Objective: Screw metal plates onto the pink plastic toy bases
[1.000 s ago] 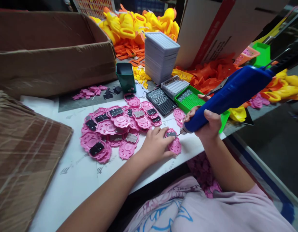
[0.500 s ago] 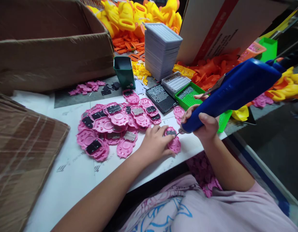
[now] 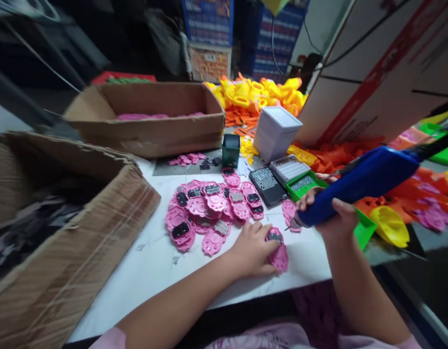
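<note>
My left hand (image 3: 253, 248) lies on the white work surface, its fingers and thumb gripping the edge of a pink plastic plate (image 3: 280, 257) with a dark inset piece. My right hand (image 3: 335, 215) is wrapped round a blue electric screwdriver (image 3: 365, 179). The screwdriver slants down to the left, its thin bit in the air just right of the held plate, apart from it. Another pink plate (image 3: 289, 211) lies beyond the tip, partly behind the screwdriver. Left of my left hand spreads a heap of similar pink plates (image 3: 198, 206) with black or silvery pieces.
Behind the hands sit a black perforated tray (image 3: 268, 186) of screws, a green tray (image 3: 298, 194), a stack of white trays (image 3: 277, 133) and a dark green cup (image 3: 231, 151). Cardboard boxes (image 3: 151, 135) stand left and back. Orange and yellow parts (image 3: 260, 92) pile up behind.
The screwdriver's bit has lifted off the pink plate and moved to the right. My left hand still holds the plate. The view has tilted up, showing more of the boxes and background.
</note>
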`<state>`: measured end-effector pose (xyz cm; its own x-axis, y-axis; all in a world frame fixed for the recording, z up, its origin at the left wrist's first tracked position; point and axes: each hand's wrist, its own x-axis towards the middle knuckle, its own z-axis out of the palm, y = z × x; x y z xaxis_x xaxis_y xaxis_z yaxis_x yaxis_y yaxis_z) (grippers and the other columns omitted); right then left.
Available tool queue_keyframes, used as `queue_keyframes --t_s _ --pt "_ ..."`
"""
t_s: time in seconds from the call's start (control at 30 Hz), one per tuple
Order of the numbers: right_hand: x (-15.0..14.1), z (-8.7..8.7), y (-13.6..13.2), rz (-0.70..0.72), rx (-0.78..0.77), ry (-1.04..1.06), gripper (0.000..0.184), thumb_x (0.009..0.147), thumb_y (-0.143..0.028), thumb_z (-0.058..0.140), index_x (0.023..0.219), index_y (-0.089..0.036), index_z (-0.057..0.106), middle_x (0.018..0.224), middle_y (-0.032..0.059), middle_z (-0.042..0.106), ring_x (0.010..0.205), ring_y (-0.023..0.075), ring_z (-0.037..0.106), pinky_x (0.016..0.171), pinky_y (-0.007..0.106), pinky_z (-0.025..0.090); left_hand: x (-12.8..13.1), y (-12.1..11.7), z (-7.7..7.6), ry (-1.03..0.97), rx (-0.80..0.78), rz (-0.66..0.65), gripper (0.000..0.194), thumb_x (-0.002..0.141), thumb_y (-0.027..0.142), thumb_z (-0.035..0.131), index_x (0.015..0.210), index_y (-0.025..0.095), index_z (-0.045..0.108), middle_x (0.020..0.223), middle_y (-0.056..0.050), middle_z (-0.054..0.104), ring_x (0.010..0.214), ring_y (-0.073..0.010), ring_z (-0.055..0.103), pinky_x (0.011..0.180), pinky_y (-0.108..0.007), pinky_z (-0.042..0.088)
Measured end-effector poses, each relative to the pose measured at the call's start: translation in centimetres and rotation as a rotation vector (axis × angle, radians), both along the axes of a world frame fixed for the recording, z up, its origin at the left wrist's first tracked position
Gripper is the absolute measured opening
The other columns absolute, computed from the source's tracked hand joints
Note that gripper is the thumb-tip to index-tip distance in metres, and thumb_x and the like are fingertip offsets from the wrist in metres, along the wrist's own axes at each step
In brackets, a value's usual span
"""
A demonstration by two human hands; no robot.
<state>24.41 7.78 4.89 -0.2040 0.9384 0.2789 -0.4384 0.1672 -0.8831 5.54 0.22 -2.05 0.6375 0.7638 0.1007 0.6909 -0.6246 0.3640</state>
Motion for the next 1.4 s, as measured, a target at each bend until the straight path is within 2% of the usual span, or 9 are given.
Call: queue_keyframes --t_s 0.17,0.3,0.4,0.53,0.73,0.97,1.1,1.23,1.4 --pt "-0.8 1.1 3.8 -0.095 0.128 0.123 0.018 0.071 -0.036 0.057 0.083 -0.023 0.059 0.066 -0.0005 0.057 0.058 0.0165 0.058 0.059 0.033 0.051 0.0 -0.5 -0.9 -0.061 0.084 0.028 0.065 0.069 0.072 0.056 0.117 0.028 0.058 0.138 -0.012 0.046 0.118 -0.0362 0.041 0.092 -0.051 0.032" --pt "-0.2 -0.7 4.6 0.079 0.081 0.169 0.021 0.070 -0.039 0.058 0.084 -0.024 0.059 0.067 -0.0003 0.055 0.059 0.0162 0.055 0.058 0.033 0.049 -0.9 0.2 -0.4 -0.087 0.239 0.076 0.067 0.071 0.069 0.056 0.123 0.027 0.055 0.139 -0.011 0.046 0.115 -0.0346 0.043 0.090 -0.047 0.030" --pt "0.5 -1.9 4.4 0.094 0.100 0.146 0.025 0.067 -0.040 0.061 0.086 -0.024 0.058 0.067 0.0001 0.054 0.060 0.0174 0.055 0.060 0.035 0.049 -2.2 1.1 1.3 -0.053 0.336 0.215 0.063 0.075 0.063 0.055 0.125 0.025 0.055 0.139 -0.013 0.046 0.114 -0.0348 0.042 0.092 -0.048 0.026" --pt "0.5 -2.3 4.5 0.093 0.106 0.179 0.033 0.066 -0.042 0.061 0.094 -0.025 0.058 0.066 -0.0004 0.053 0.058 0.0174 0.054 0.056 0.034 0.048 -3.8 2.6 3.3 0.066 0.284 0.507 0.065 0.073 0.056 0.061 0.129 0.024 0.051 0.137 -0.014 0.048 0.122 -0.0377 0.037 0.095 -0.052 0.023" --pt "0.1 -3.1 5.9 0.166 0.099 0.182 0.038 0.068 -0.035 0.062 0.104 -0.024 0.058 0.068 -0.0007 0.058 0.059 0.0163 0.058 0.059 0.033 0.050 -4.2 3.7 3.2 0.209 0.228 0.677 0.068 0.075 0.056 0.058 0.132 0.022 0.049 0.137 -0.015 0.049 0.128 -0.0396 0.032 0.102 -0.059 0.014" --pt "0.6 -3.2 6.7 0.115 0.085 0.189 0.043 0.064 -0.036 0.064 0.103 -0.020 0.060 0.066 -0.0013 0.058 0.055 0.0157 0.059 0.055 0.031 0.050 -2.9 2.9 3.5 0.160 0.414 0.622 0.048 0.082 0.042 0.055 0.126 0.022 0.056 0.139 -0.012 0.048 0.132 -0.0394 0.028 0.103 -0.060 0.014" --pt "0.8 -2.9 6.9 0.089 0.083 0.207 0.039 0.064 -0.033 0.063 0.101 -0.020 0.060 0.065 -0.0014 0.058 0.056 0.0158 0.059 0.054 0.030 0.050 -0.3 1.6 2.8 0.121 0.371 0.276 0.038 0.086 0.037 0.051 0.117 0.019 0.061 0.134 -0.012 0.053 0.124 -0.0352 0.040 0.099 -0.053 0.026" --pt "1.2 -3.1 7.0 0.093 0.073 0.221 0.035 0.064 -0.033 0.063 0.096 -0.020 0.060 0.065 -0.0010 0.058 0.056 0.0159 0.058 0.052 0.030 0.051 3.3 0.7 1.2 0.182 0.234 0.009 0.048 0.087 0.052 0.047 0.122 0.020 0.055 0.136 -0.013 0.051 0.123 -0.0354 0.042 0.096 -0.054 0.031" --pt "1.5 -3.0 7.2 0.042 0.036 0.225 0.033 0.062 -0.034 0.063 0.091 -0.020 0.059 0.064 -0.0011 0.058 0.053 0.0152 0.057 0.045 0.026 0.047 5.6 1.8 0.0 0.208 0.169 0.056 0.069 0.081 0.068 0.045 0.133 0.022 0.046 0.142 -0.019 0.040 0.123 -0.0402 0.039 0.093 -0.057 0.033"
